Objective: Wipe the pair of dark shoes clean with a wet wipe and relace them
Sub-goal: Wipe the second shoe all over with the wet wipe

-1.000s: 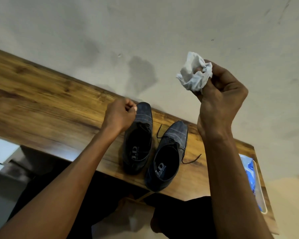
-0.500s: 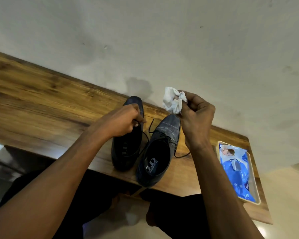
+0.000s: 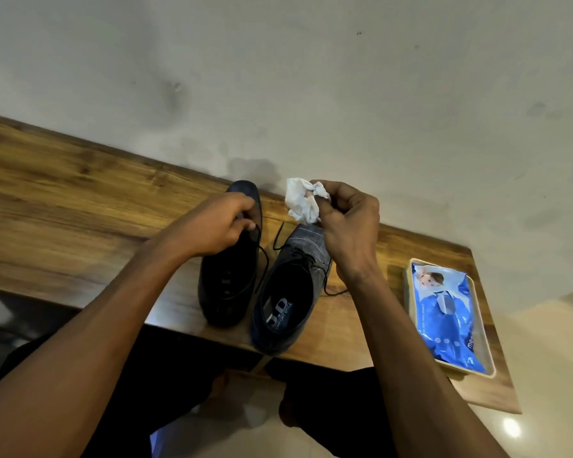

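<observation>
- Fingers [image 3: 336, 201] of the right hand [image 3: 348, 233] are curling around a crumpled white wipe [image 3: 301, 201], pinching it against the thumb; most of the wipe is sticking out to the left of the fist.
- Right hand and wipe are hovering above the toe of the right shoe [image 3: 291, 289], just short of the wall [image 3: 311, 77].
- Left hand [image 3: 209, 226] is bending its fingers over the laced front of the left shoe [image 3: 229, 279], gripping there; whether it is pinching a lace or the upper I cannot tell, since the hand is hiding it.
- Both shoes are sitting side by side on the wooden table [image 3: 63, 209], toes pointing to the wall, heels near the front edge, sides nearly touching.
- Right shoe is showing a pale insole label and loose dark laces [image 3: 326, 282] trailing onto the wood on both sides.
- Left shoe is looking darker, its opening in shadow.
- Blue pack [image 3: 444, 312] of wipes is lying in a shallow cream tray [image 3: 407, 292] at the table's right end, well apart from the shoes.
- Person's dark-clothed legs are showing below the table edge.
</observation>
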Available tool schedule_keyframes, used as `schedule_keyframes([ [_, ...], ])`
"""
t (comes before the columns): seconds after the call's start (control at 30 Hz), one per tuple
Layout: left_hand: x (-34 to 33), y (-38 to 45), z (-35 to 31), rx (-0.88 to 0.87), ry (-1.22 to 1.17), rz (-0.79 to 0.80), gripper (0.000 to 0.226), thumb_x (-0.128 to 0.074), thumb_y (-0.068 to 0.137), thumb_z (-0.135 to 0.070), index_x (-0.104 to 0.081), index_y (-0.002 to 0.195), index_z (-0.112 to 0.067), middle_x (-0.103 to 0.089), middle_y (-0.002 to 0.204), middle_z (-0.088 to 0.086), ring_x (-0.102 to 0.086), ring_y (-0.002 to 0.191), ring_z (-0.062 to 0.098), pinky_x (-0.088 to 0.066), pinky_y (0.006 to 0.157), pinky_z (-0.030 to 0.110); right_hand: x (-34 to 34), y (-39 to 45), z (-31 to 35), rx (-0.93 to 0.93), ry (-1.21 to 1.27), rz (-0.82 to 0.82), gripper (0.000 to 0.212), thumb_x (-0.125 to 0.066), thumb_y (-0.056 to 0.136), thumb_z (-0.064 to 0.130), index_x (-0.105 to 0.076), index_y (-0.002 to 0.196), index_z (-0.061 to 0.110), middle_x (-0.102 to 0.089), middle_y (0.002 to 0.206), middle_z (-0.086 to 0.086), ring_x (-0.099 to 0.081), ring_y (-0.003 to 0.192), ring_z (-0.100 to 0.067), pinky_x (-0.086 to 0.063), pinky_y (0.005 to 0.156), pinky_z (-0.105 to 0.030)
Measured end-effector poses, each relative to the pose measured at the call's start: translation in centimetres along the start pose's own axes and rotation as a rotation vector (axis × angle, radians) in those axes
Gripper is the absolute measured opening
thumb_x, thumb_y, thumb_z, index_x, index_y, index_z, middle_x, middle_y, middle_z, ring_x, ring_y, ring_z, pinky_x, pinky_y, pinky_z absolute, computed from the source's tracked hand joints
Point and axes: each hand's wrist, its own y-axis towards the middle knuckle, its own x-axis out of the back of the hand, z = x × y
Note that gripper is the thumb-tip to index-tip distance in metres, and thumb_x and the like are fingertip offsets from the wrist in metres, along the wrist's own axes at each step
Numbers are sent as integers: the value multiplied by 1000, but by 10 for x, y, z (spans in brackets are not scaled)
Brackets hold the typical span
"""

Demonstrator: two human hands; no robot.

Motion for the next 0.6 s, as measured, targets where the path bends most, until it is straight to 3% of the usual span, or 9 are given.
schedule_keyframes([
  [0.1, -2, -2, 0, 72, -211, -41, 9, -57, 98, -15, -63, 95, -20, -68, 91, -7, -60, 76, 4, -47, 68, 28, -3, 4, -8, -42, -12, -21, 16, -75, 91, 12, -78, 107, 15, -80, 93, 2, -77, 88, -13, -63, 85, -44],
  [0.2, -3, -1, -2, 155, -434, -88, 11, -56, 99, -8, -62, 95, -16, -72, 87, -2, -60, 69, 10, -49, 65, 25, -10, 12, -20, -125, 35, -61, 24, -77, 89, 22, -78, 112, 15, -80, 94, -1, -77, 89, -18, -63, 84, -47],
  [0.33, 6, 3, -6, 205, -810, -290, 16, -56, 97, 0, -64, 99, -13, -72, 78, 2, -62, 61, 10, -47, 52, 22, -30, 13, -35, -243, 46, -100, 29, -74, 91, 28, -77, 117, 15, -80, 94, -1, -76, 88, -19, -63, 84, -49],
  [0.43, 13, 4, -9, 174, -986, -386, 17, -59, 95, 2, -64, 102, -12, -74, 77, 1, -63, 62, 12, -50, 52, 23, -50, 0, -40, -239, -4, -13, 28, -72, 93, 30, -77, 116, 15, -80, 93, 3, -76, 90, -18, -62, 84, -50],
  [0.5, 16, 4, -12, 149, -1046, -431, 17, -60, 94, 3, -64, 101, -12, -76, 77, 2, -65, 63, 14, -52, 56, 24, -58, -7, -39, -165, -99, 66, 25, -67, 97, 23, -76, 119, 16, -79, 98, 4, -74, 93, -12, -61, 89, -41],
  [0.6, 19, 5, -18, 116, -1095, -485, 16, -60, 93, 6, -64, 100, -8, -76, 78, 3, -67, 66, 18, -56, 62, 27, -61, -13, -35, -36, -248, 228, 28, -60, 100, 15, -73, 124, 20, -78, 103, 6, -71, 94, -7, -57, 83, -30],
])
